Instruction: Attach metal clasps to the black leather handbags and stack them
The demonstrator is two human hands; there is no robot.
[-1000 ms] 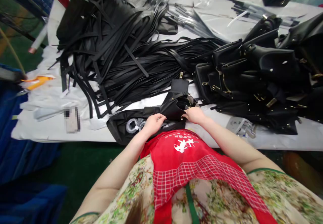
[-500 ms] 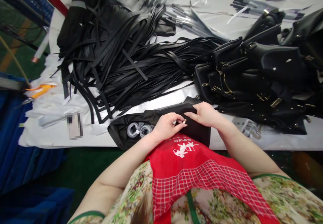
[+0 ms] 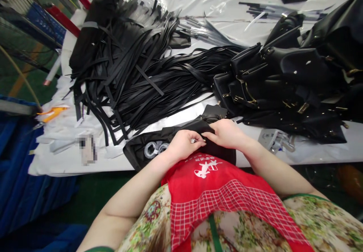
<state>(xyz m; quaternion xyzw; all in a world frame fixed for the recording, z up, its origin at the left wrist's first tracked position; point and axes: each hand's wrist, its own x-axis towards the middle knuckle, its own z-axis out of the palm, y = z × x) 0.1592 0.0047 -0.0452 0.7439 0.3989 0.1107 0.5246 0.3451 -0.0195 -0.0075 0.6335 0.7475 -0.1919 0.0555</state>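
Observation:
A black bag [image 3: 227, 155] lies at the table's front edge, against my red apron. My left hand [image 3: 184, 144] is closed in a pinch over it, with a small gold-coloured metal piece [image 3: 204, 140] showing at the fingertips. Close beside it, my right hand [image 3: 227, 134] grips the bag's black material between thumb and fingers. The thumb and fingertips of both hands almost meet. Two rings wrapped in clear plastic [image 3: 151, 150] rest on the bag's left part, partly covered by my left forearm. My fingers hide much of the metal piece.
Long black straps [image 3: 170, 81] are heaped across the table's middle and left. Black bags with gold hardware [image 3: 283, 81] are piled at right. A phone [image 3: 88, 150] lies at left, an orange-handled tool [image 3: 53, 114] beyond it. A plastic packet [image 3: 273, 139] sits near my right forearm.
The camera view has shifted a little. My right hand has moved slightly nearer to my left fingertips, and less of the gold-coloured piece shows. Both hands stay on the bag.

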